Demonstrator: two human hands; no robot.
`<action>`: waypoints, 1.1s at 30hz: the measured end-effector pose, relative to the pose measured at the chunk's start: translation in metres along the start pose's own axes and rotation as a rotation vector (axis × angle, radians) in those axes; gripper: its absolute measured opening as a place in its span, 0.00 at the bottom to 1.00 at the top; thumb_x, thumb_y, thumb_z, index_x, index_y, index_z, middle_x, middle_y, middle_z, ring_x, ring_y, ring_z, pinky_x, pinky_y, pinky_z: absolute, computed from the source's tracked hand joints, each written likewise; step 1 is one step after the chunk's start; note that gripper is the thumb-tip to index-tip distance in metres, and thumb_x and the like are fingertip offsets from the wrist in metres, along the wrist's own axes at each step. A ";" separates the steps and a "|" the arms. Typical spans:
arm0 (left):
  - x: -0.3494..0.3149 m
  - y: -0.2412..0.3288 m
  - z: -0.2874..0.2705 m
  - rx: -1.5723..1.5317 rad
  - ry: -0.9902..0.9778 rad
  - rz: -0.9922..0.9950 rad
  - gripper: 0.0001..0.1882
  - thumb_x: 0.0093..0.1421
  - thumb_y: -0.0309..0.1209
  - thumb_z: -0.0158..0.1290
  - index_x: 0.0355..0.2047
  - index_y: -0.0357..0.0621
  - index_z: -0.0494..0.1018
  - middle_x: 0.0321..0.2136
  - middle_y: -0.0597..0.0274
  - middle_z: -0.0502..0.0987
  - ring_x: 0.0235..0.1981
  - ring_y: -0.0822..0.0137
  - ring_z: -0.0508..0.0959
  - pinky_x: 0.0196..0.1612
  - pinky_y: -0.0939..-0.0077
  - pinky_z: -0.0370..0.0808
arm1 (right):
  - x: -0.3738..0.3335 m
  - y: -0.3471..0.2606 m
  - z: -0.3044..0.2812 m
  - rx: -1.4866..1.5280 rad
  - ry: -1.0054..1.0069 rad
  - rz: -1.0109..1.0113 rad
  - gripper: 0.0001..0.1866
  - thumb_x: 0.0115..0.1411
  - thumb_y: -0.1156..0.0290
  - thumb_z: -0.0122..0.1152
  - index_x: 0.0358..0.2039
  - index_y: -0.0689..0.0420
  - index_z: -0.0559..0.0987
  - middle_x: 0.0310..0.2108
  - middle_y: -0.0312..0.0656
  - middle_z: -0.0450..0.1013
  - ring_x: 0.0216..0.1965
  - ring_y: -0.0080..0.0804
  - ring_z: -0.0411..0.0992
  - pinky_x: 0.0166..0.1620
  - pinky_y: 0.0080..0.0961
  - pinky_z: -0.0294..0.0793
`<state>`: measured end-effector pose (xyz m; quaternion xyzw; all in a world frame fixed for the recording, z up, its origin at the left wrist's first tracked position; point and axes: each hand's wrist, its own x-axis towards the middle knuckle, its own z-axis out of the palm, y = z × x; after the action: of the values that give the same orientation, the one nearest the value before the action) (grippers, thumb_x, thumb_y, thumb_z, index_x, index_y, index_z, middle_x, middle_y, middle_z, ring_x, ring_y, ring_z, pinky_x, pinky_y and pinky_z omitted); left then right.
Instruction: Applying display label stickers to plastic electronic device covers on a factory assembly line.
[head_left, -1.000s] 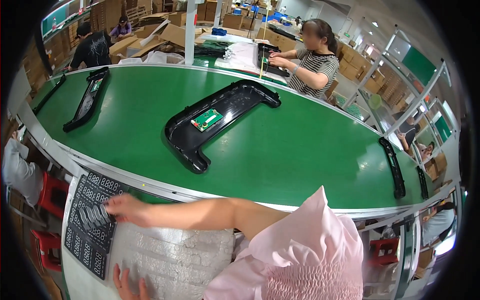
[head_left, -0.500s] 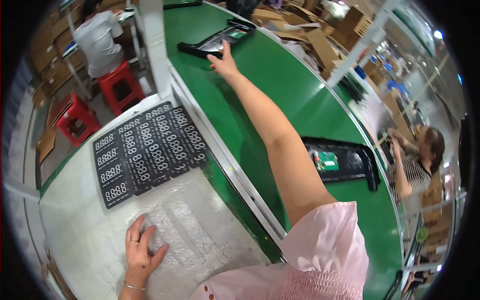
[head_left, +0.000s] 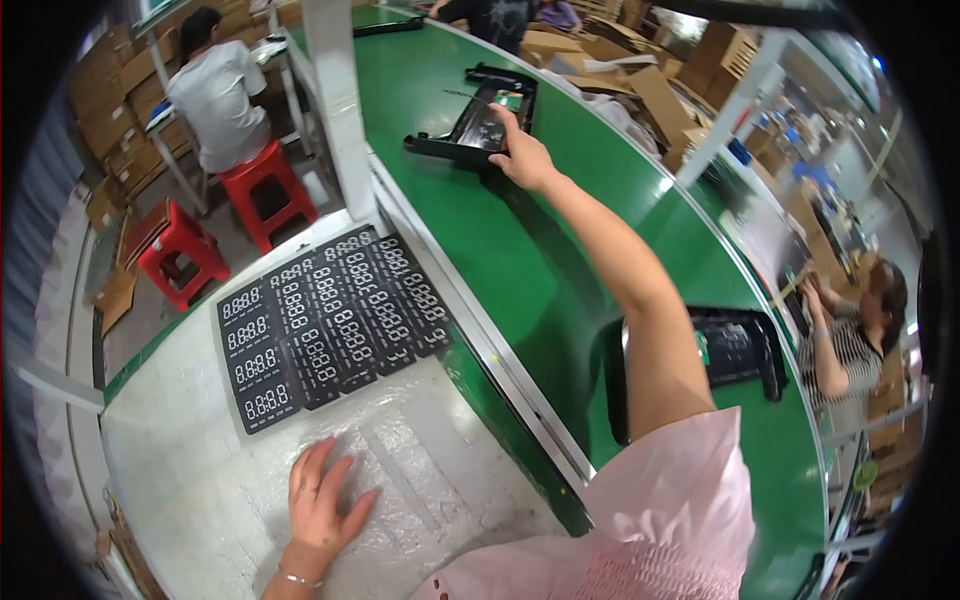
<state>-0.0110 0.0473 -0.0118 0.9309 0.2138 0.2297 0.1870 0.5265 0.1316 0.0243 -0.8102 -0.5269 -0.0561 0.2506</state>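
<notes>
My right hand [head_left: 522,158] reaches far out over the green conveyor belt [head_left: 520,260] and grips the near edge of a long black plastic frame [head_left: 472,118] with a small green board in it. My left hand [head_left: 322,505] lies flat, fingers spread, on a sheet of bubble wrap [head_left: 420,480] on the white table. Just beyond that hand lies a sheet of black digit display panels [head_left: 330,322]. A second black frame [head_left: 742,350] sits on the belt, partly hidden behind my right arm.
A white post [head_left: 335,110] rises at the belt's near rail. Two red stools [head_left: 262,190] stand on the floor at left, beside a seated person in a white shirt [head_left: 215,90]. Another person in a striped top [head_left: 850,340] works across the belt. Cardboard boxes are stacked behind.
My view has swung left along the belt. My right hand left the display panels, stretched across the belt and took hold of the far black frame. My left hand stays on the bubble wrap.
</notes>
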 end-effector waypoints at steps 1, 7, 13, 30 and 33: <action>0.012 0.008 0.001 -0.002 0.008 0.041 0.25 0.46 0.35 0.64 0.44 0.38 0.73 0.54 0.46 0.68 0.54 0.44 0.67 0.56 0.54 0.66 | -0.030 -0.007 -0.028 0.079 0.019 -0.020 0.50 0.50 0.71 0.67 0.65 0.40 0.45 0.38 0.51 0.74 0.40 0.49 0.75 0.44 0.41 0.73; 0.107 0.097 0.001 0.300 0.290 0.454 0.30 0.52 0.36 0.58 0.57 0.49 0.67 0.61 0.51 0.62 0.64 0.42 0.55 0.63 0.42 0.50 | -0.232 -0.146 -0.154 0.422 0.046 -0.180 0.47 0.46 0.75 0.68 0.64 0.49 0.52 0.26 0.37 0.71 0.29 0.32 0.74 0.34 0.29 0.74; 0.089 0.088 -0.066 0.112 0.238 0.431 0.36 0.37 0.25 0.68 0.50 0.41 0.69 0.39 0.52 0.74 0.45 0.57 0.75 0.52 0.59 0.70 | -0.325 -0.202 -0.203 0.900 0.161 -0.193 0.53 0.51 0.77 0.66 0.67 0.51 0.38 0.36 0.40 0.73 0.24 0.17 0.67 0.31 0.17 0.72; -0.267 0.027 -0.099 0.607 0.117 -0.848 0.34 0.65 0.47 0.44 0.64 0.37 0.53 0.65 0.48 0.53 0.66 0.50 0.51 0.66 0.59 0.45 | -0.402 -0.208 -0.040 1.126 -0.293 0.268 0.43 0.63 0.65 0.55 0.68 0.54 0.37 0.57 0.52 0.64 0.60 0.34 0.60 0.63 0.29 0.54; -0.195 0.061 -0.062 0.581 0.066 -0.716 0.39 0.60 0.51 0.49 0.63 0.37 0.55 0.64 0.39 0.52 0.66 0.43 0.48 0.66 0.49 0.43 | -0.405 -0.219 -0.046 1.084 -0.179 0.325 0.40 0.65 0.61 0.51 0.68 0.53 0.40 0.57 0.47 0.65 0.59 0.32 0.60 0.62 0.31 0.54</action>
<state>-0.1804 -0.0827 -0.0014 0.8043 0.5834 0.1109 -0.0208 0.1643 -0.1545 -0.0034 -0.6382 -0.3680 0.3301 0.5901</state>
